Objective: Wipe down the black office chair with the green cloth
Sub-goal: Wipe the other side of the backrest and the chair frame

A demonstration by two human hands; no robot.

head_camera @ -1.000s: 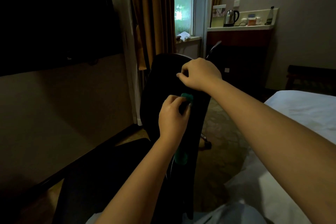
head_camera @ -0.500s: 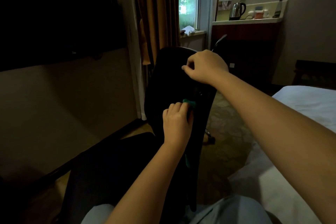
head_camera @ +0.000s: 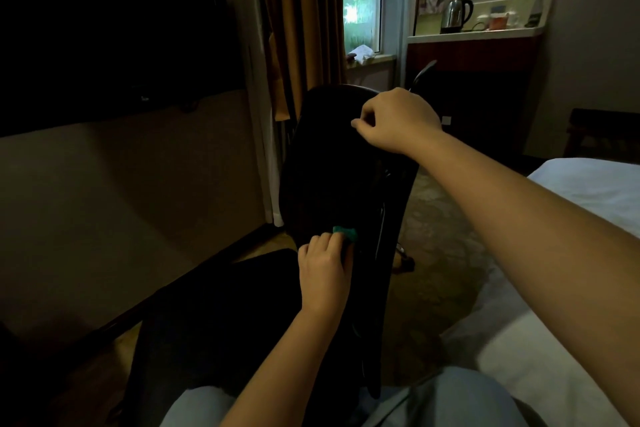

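Observation:
The black office chair [head_camera: 325,163] stands in front of me, its backrest seen almost edge-on and its seat in shadow at the lower left. My left hand [head_camera: 325,272] holds the green cloth [head_camera: 346,233] against the lower part of the backrest; only a small green corner shows above my fingers. My right hand [head_camera: 398,123] grips the top edge of the backrest with curled fingers.
A white bed [head_camera: 571,253] lies at the right. A dark desk edge [head_camera: 104,322] and wall run along the left. Curtains [head_camera: 301,28] and a window stand behind the chair. A counter with a kettle [head_camera: 455,14] is at the back right. My knees [head_camera: 467,399] show at the bottom.
My left hand has slid the green cloth down the backrest, from near the top to its lower part. My right hand has kept its grip on the top edge.

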